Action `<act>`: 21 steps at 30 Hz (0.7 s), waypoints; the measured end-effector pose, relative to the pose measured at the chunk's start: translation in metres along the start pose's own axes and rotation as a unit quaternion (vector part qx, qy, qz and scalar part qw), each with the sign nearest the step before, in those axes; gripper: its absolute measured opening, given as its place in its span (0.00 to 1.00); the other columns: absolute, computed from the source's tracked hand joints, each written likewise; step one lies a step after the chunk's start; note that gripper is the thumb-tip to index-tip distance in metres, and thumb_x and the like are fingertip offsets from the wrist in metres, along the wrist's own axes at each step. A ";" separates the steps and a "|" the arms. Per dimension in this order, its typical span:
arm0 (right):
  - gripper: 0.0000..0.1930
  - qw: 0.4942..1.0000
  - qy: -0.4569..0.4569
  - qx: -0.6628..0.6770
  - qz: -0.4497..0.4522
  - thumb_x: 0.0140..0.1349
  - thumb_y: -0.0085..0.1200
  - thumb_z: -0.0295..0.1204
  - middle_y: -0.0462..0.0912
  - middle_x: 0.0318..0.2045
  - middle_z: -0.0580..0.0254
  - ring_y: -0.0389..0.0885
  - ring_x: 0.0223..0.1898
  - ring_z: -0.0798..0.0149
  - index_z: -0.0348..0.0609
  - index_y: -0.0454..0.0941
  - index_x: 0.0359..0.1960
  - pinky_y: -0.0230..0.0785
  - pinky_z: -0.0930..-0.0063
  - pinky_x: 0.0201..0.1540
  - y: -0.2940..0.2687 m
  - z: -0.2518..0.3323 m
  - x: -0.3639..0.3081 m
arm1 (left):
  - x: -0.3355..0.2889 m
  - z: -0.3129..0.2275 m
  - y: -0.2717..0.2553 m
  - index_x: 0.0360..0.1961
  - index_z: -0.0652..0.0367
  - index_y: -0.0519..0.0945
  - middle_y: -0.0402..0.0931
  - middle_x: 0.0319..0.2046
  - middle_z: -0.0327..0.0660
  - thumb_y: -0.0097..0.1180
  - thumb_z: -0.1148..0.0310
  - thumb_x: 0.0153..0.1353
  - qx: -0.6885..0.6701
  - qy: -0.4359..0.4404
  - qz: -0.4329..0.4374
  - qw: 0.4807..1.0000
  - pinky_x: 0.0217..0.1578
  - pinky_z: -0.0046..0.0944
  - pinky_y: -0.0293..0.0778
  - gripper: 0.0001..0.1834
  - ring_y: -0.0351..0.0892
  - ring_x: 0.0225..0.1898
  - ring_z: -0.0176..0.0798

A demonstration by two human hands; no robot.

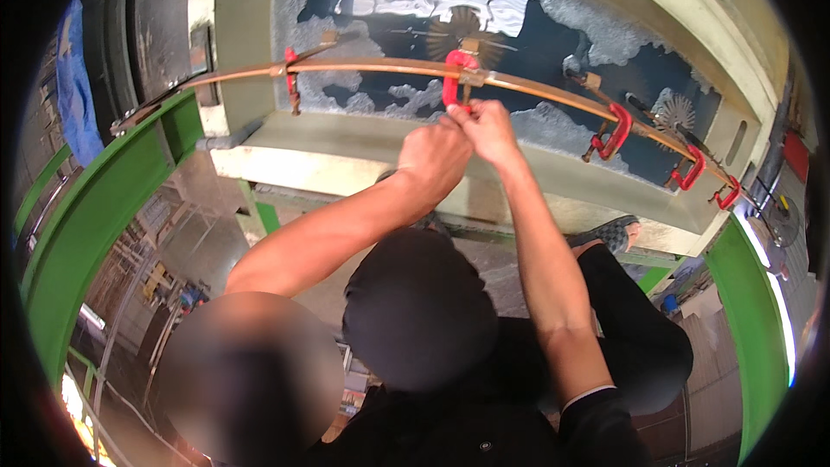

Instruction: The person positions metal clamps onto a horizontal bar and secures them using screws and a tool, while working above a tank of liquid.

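A red C-clamp [451, 80] grips the long copper bar [380, 64] that runs across a tank of dark liquid. At the clamp's lower end, my right hand [493, 132] pinches it with thumb and fingers. My left hand [429, 163] is closed right beside it, touching or nearly touching the right fingertips; what it holds, if anything, is hidden. Below the bar, a fan-shaped metal piece [464, 26] hangs behind this clamp, partly in the liquid. Another red clamp [291, 78] sits on the bar to the left, and a larger red clamp [614, 132] to the right.
The pale tank rim [320, 151] lies in front of me, with frothy grey scum [562, 134] on the liquid. Further right are two smaller red clamps and a second fan-shaped piece [674, 112]. Green beams [95, 199] stand at both sides. A blue cloth [79, 86] hangs far left.
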State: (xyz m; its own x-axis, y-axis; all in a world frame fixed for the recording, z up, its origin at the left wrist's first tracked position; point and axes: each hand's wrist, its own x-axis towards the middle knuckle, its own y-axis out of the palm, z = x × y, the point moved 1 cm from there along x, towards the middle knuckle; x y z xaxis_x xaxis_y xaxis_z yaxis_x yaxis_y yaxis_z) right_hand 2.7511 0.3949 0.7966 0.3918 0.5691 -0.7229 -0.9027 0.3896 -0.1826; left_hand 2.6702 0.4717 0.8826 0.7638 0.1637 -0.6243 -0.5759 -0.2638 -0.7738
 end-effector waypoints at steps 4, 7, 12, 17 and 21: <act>0.17 0.999 0.025 0.006 0.047 0.60 0.57 0.39 0.84 0.25 0.53 0.83 0.26 0.61 0.34 0.81 0.32 0.73 0.69 0.31 -0.011 0.000 0.002 | -0.007 0.022 0.001 0.34 0.62 0.76 0.80 0.25 0.47 0.54 0.63 0.56 -0.075 0.024 0.037 0.996 0.24 0.42 0.77 0.12 0.83 0.28 0.45; 0.17 0.985 0.083 0.110 0.102 0.62 0.55 0.40 0.84 0.29 0.57 0.84 0.27 0.65 0.35 0.81 0.34 0.75 0.73 0.32 -0.015 0.004 0.004 | -0.017 0.067 0.004 0.31 0.59 0.77 0.80 0.25 0.47 0.58 0.57 0.52 -0.135 -0.061 0.067 0.987 0.32 0.45 0.76 0.15 0.81 0.30 0.48; 0.21 0.984 0.085 0.042 0.152 0.59 0.59 0.44 0.82 0.26 0.63 0.82 0.27 0.72 0.35 0.81 0.37 0.74 0.80 0.32 -0.025 0.012 0.007 | 0.014 0.097 0.061 0.28 0.56 0.79 0.80 0.28 0.44 0.60 0.58 0.48 -0.170 -0.006 -0.017 0.985 0.43 0.45 0.68 0.13 0.80 0.31 0.48; 0.21 0.989 0.094 0.036 0.105 0.54 0.64 0.45 0.82 0.21 0.65 0.79 0.23 0.76 0.36 0.83 0.36 0.70 0.80 0.29 -0.029 0.008 0.002 | 0.039 0.077 0.081 0.29 0.53 0.80 0.80 0.33 0.42 0.56 0.61 0.48 -0.241 0.050 -0.006 0.969 0.47 0.43 0.63 0.09 0.79 0.37 0.43; 0.19 0.989 0.105 0.060 0.082 0.53 0.65 0.42 0.82 0.24 0.66 0.77 0.23 0.77 0.36 0.83 0.35 0.71 0.80 0.29 -0.028 0.012 -0.001 | 0.055 0.067 0.092 0.30 0.53 0.80 0.80 0.36 0.42 0.55 0.63 0.48 -0.245 0.070 -0.014 0.967 0.48 0.42 0.62 0.09 0.77 0.41 0.42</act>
State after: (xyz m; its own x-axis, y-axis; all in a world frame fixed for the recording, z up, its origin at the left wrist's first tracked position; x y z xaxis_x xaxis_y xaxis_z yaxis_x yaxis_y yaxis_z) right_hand 2.7783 0.3921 0.8102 0.1846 0.4742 -0.8609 -0.9186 0.3946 0.0204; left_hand 2.6395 0.5204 0.7700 0.8288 0.0557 -0.5568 -0.3740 -0.6851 -0.6252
